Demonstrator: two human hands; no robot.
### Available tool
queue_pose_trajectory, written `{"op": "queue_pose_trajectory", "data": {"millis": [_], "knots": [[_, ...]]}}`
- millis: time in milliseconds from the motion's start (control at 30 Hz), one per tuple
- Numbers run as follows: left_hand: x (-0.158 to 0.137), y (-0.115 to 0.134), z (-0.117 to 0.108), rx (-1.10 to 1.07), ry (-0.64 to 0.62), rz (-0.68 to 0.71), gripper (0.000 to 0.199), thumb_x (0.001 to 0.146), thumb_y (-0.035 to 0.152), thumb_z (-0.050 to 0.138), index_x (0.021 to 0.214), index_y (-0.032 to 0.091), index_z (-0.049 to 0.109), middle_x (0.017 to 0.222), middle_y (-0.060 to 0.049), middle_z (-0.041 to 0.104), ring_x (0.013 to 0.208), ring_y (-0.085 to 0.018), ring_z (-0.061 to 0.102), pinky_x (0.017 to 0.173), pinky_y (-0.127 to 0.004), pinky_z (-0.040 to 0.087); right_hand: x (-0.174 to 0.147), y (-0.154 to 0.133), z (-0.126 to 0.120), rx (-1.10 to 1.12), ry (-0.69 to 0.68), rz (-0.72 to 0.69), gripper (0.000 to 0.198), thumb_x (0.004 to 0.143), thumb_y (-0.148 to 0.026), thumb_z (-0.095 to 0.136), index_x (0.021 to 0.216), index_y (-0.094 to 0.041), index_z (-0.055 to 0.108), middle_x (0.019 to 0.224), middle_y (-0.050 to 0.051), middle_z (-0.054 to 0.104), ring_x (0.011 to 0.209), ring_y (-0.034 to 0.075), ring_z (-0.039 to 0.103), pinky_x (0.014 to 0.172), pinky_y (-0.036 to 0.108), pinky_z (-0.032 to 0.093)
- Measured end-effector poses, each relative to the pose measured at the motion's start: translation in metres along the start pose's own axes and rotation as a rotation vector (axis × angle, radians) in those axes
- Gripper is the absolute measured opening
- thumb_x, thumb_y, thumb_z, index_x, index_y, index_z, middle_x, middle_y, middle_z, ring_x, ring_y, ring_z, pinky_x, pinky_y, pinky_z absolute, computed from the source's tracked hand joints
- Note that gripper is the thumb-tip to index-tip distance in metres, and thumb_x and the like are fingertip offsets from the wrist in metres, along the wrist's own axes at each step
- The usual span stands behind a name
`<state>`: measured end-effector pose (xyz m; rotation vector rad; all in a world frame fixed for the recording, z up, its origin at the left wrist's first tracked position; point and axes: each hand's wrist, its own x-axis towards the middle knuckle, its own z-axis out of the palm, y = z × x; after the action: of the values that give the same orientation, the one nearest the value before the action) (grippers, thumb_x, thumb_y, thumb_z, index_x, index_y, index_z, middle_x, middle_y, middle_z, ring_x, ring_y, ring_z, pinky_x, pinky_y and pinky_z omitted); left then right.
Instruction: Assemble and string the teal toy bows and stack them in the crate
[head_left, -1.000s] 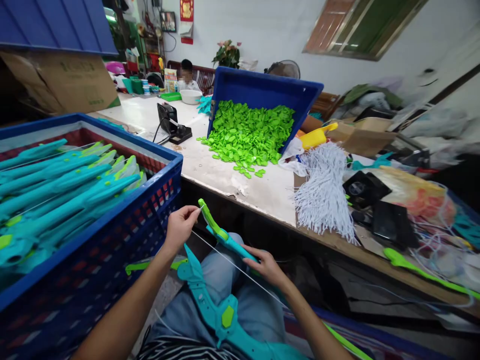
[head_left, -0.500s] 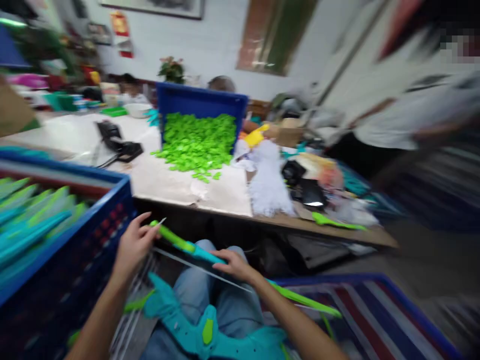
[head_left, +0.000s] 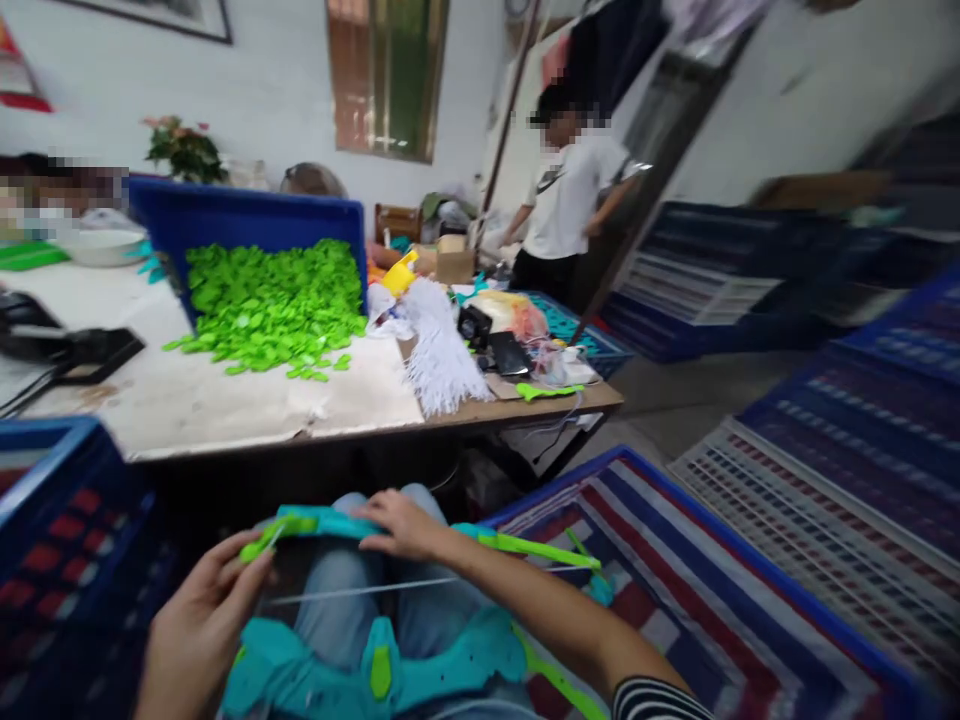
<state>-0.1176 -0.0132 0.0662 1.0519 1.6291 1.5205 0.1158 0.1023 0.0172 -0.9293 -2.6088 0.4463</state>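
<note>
A teal and green toy bow (head_left: 330, 522) lies across above my knees, curved, with a white string (head_left: 382, 588) slack below it. My left hand (head_left: 214, 605) pinches its left green tip, where a short white end of string sticks up. My right hand (head_left: 401, 525) is closed over the teal middle part, hiding some of it. The right green limb (head_left: 536, 548) reaches past my forearm over a crate. A second teal toy bow (head_left: 381, 672) with a green centre piece rests on my lap, nearer to me.
On the table (head_left: 360, 385), a tipped blue bin (head_left: 247, 205) spills small green pieces (head_left: 277, 310). White strings (head_left: 442, 350) hang beside it. A striped-lined blue crate (head_left: 675, 560) stands to my right, another blue crate (head_left: 67, 520) to my left. A person (head_left: 570, 190) stands beyond the table.
My view has turned to the right, so the bin and table sit further left. Both hands still hold the bow, which lies more level. The person now shows whole at the back.
</note>
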Motion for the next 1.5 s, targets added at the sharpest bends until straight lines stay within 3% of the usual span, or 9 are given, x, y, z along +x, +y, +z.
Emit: {"op": "queue_pose_trajectory", "data": {"millis": [167, 467, 667, 767, 900, 1000, 1067, 1233, 1500], "knots": [[-0.021, 0.018, 0.03, 0.02, 0.024, 0.063, 0.041, 0.069, 0.047, 0.065, 0.094, 0.015, 0.062, 0.058, 0.0, 0.064, 0.055, -0.016, 0.06, 0.054, -0.023, 0.048, 0.028, -0.043, -0.032, 0.381, 0.245, -0.099, 0.035, 0.092, -0.033, 0.052, 0.124, -0.02, 0.058, 0.106, 0.008, 0.066, 0.1, 0.017, 0.059, 0.091, 0.033, 0.046], [-0.028, 0.004, 0.03, 0.114, 0.017, 0.131, 0.035, 0.081, 0.042, 0.06, 0.104, 0.016, 0.061, 0.061, 0.002, 0.062, 0.054, -0.014, 0.058, 0.055, -0.024, 0.045, 0.051, -0.072, -0.04, 0.546, 0.136, -0.307, 0.02, 0.089, -0.032, 0.058, 0.08, -0.017, 0.066, 0.078, 0.004, 0.065, 0.077, 0.014, 0.059, 0.073, 0.027, 0.048], [-0.021, -0.007, 0.029, 0.49, 0.224, 0.562, 0.022, 0.078, 0.04, 0.061, 0.081, 0.019, 0.069, 0.095, -0.012, 0.064, 0.09, -0.027, 0.06, 0.078, -0.039, 0.048, 0.05, -0.066, -0.043, 0.458, 0.155, -0.281, 0.017, 0.091, -0.027, 0.052, 0.079, -0.017, 0.059, 0.08, 0.004, 0.061, 0.077, 0.014, 0.055, 0.072, 0.026, 0.046], [-0.019, -0.008, 0.038, 0.401, 0.079, 0.655, 0.015, 0.082, 0.027, 0.053, 0.076, 0.02, 0.065, 0.096, -0.01, 0.067, 0.094, -0.026, 0.061, 0.091, -0.042, 0.044, 0.053, -0.058, -0.055, 0.443, 0.27, -0.105, 0.015, 0.089, -0.023, 0.053, 0.076, -0.017, 0.058, 0.077, 0.002, 0.059, 0.072, 0.012, 0.054, 0.069, 0.024, 0.045], [-0.02, 0.0, 0.055, 0.204, -0.247, 0.382, 0.018, 0.081, 0.033, 0.055, 0.08, 0.022, 0.07, 0.079, -0.006, 0.069, 0.085, -0.024, 0.064, 0.102, -0.045, 0.036, 0.046, -0.065, -0.071, 0.414, 0.568, 0.055, 0.017, 0.088, -0.022, 0.052, 0.072, -0.018, 0.057, 0.072, 0.001, 0.057, 0.072, 0.014, 0.054, 0.067, 0.026, 0.044], [-0.018, 0.014, 0.061, -0.115, -0.251, 0.009, 0.036, 0.078, 0.051, 0.059, 0.082, 0.018, 0.072, 0.08, -0.008, 0.07, 0.092, -0.027, 0.063, 0.099, -0.043, 0.04, 0.029, -0.085, -0.067, 0.37, 0.602, -0.078, 0.016, 0.09, -0.022, 0.05, 0.076, -0.019, 0.057, 0.077, 0.003, 0.059, 0.077, 0.016, 0.055, 0.07, 0.029, 0.047], [-0.017, 0.023, 0.062, -0.313, -0.259, -0.13, 0.042, 0.074, 0.055, 0.064, 0.084, 0.015, 0.072, 0.082, -0.008, 0.069, 0.09, -0.025, 0.063, 0.092, -0.037, 0.045, 0.015, -0.095, -0.056, 0.329, 0.549, -0.218, 0.012, 0.09, -0.019, 0.05, 0.081, -0.02, 0.059, 0.084, 0.005, 0.06, 0.083, 0.017, 0.056, 0.073, 0.031, 0.049], [-0.018, 0.027, 0.06, -0.415, -0.13, -0.198, 0.039, 0.058, 0.048, 0.079, 0.07, 0.013, 0.067, 0.07, -0.005, 0.066, 0.07, -0.018, 0.06, 0.067, -0.026, 0.046, 0.001, -0.098, -0.025, 0.34, 0.546, -0.297, 0.011, 0.088, -0.012, 0.052, 0.087, -0.021, 0.059, 0.087, 0.006, 0.06, 0.086, 0.018, 0.057, 0.074, 0.033, 0.051], [-0.03, 0.028, 0.062, -0.206, 0.104, -0.038, 0.028, 0.072, 0.044, 0.067, 0.077, 0.018, 0.057, 0.061, 0.0, 0.06, 0.054, -0.013, 0.054, 0.05, -0.021, 0.04, 0.009, -0.097, -0.013, 0.438, 0.585, -0.257, 0.012, 0.088, -0.012, 0.052, 0.089, -0.021, 0.06, 0.088, 0.005, 0.06, 0.083, 0.017, 0.059, 0.072, 0.03, 0.052]]}}
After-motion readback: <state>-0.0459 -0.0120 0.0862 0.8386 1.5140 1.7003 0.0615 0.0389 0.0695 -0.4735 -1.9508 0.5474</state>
